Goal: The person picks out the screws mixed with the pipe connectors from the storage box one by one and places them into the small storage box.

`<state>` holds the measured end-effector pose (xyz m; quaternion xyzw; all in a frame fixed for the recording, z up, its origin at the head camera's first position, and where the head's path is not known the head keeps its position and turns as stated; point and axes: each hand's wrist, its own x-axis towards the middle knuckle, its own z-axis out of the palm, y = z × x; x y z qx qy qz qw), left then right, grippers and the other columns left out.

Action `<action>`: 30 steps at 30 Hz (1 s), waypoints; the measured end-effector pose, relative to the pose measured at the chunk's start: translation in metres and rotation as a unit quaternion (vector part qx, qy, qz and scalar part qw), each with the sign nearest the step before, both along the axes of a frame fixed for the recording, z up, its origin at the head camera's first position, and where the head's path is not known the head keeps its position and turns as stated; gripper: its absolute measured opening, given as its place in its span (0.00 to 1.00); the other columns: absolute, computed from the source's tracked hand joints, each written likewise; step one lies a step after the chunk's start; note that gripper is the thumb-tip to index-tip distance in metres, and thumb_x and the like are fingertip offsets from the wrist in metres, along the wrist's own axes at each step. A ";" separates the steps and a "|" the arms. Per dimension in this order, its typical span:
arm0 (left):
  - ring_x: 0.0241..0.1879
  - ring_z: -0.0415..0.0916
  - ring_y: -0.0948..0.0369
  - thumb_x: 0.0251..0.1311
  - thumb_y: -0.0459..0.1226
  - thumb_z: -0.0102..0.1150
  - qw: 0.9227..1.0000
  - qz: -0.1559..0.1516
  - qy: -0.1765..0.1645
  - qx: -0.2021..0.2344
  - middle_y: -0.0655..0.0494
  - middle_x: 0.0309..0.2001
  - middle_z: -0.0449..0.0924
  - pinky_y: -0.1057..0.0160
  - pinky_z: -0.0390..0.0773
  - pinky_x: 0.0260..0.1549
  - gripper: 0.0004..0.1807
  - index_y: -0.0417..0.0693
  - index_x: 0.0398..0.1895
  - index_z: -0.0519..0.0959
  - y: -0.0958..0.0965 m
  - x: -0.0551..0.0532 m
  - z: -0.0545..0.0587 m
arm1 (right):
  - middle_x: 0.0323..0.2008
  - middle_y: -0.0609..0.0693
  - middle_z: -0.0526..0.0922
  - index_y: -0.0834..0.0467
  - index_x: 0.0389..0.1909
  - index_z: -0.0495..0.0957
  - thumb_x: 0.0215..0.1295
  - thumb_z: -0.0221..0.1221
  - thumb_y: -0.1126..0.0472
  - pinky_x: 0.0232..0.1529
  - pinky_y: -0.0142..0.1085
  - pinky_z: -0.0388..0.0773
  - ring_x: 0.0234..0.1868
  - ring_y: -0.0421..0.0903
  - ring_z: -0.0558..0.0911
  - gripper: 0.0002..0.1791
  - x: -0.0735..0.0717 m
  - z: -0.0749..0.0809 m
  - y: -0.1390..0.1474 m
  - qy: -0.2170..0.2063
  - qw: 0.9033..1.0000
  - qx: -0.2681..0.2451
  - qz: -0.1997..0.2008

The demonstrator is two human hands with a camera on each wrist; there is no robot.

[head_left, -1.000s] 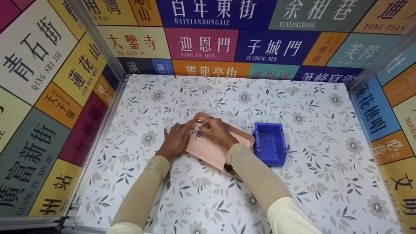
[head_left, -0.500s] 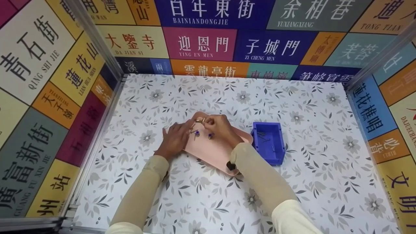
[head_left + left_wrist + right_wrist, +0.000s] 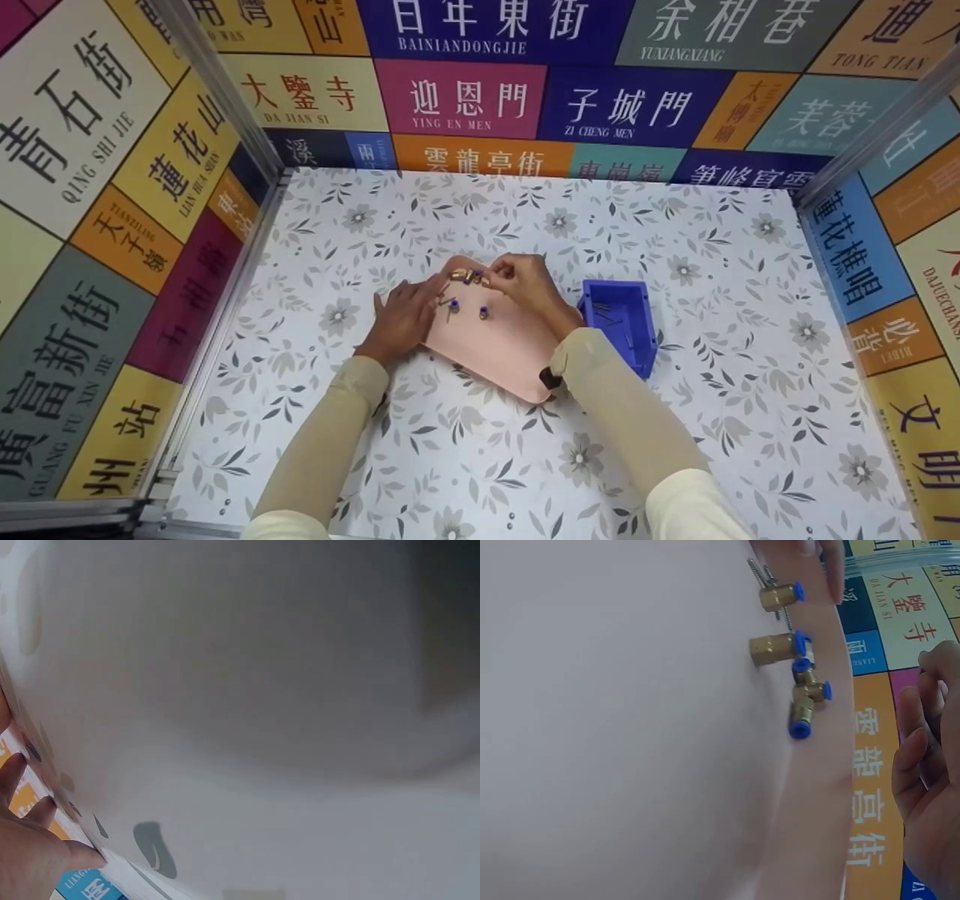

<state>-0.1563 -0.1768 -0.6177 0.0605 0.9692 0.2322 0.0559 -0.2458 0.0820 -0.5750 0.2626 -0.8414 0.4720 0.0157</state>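
Note:
My left hand (image 3: 405, 319) lies against the left edge of the pink tray (image 3: 495, 352), its fingers extended. In the left wrist view part of the left hand (image 3: 34, 851) shows with fingers spread. Over the tray's far side is my right hand (image 3: 529, 285), fingers curled, close beside brass push-in fittings with blue ends. Whether anything small sits between its fingertips is hidden. The right wrist view shows a tee-shaped brass fitting (image 3: 806, 699), a straight brass fitting (image 3: 774, 649) and another fitting (image 3: 778, 597). Several screws (image 3: 769, 586) lie by them, near the left fingers.
A blue open bin (image 3: 619, 322) with several screws inside stands just right of the tray, partly behind the right forearm. White table covering with a leaf pattern (image 3: 360, 450) surrounds them. Panels with printed signs (image 3: 465, 97) wall in the back and sides.
My right hand has moved right and a little away from the fittings, uncovering more of them. A blue-ended fitting in mid-tray came into view as the hand shifted. The left hand stays put.

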 end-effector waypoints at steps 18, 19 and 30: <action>0.79 0.51 0.44 0.81 0.56 0.29 1.000 0.001 -0.005 0.010 0.57 0.76 0.63 0.21 0.35 0.69 0.30 0.78 0.82 0.45 0.000 0.001 -0.001 | 0.23 0.50 0.87 0.57 0.30 0.88 0.65 0.69 0.59 0.27 0.30 0.75 0.24 0.42 0.82 0.07 0.001 0.027 0.067 0.078 0.995 -0.007 -0.055; 0.79 0.51 0.44 0.81 0.56 0.30 1.000 0.001 -0.003 0.009 0.57 0.76 0.63 0.21 0.35 0.69 0.30 0.78 0.82 0.45 0.000 0.000 -0.001 | 0.23 0.50 0.87 0.57 0.30 0.88 0.65 0.69 0.59 0.26 0.29 0.75 0.23 0.41 0.82 0.07 0.002 0.027 0.072 0.081 0.995 -0.006 -0.059; 0.79 0.52 0.42 0.81 0.55 0.28 1.000 0.000 -0.001 -0.006 0.54 0.76 0.64 0.20 0.38 0.69 0.29 0.75 0.83 0.46 -0.001 0.000 -0.001 | 0.20 0.50 0.86 0.58 0.30 0.88 0.64 0.69 0.60 0.24 0.22 0.73 0.21 0.35 0.80 0.05 0.007 0.022 0.125 0.088 0.990 -0.045 -0.101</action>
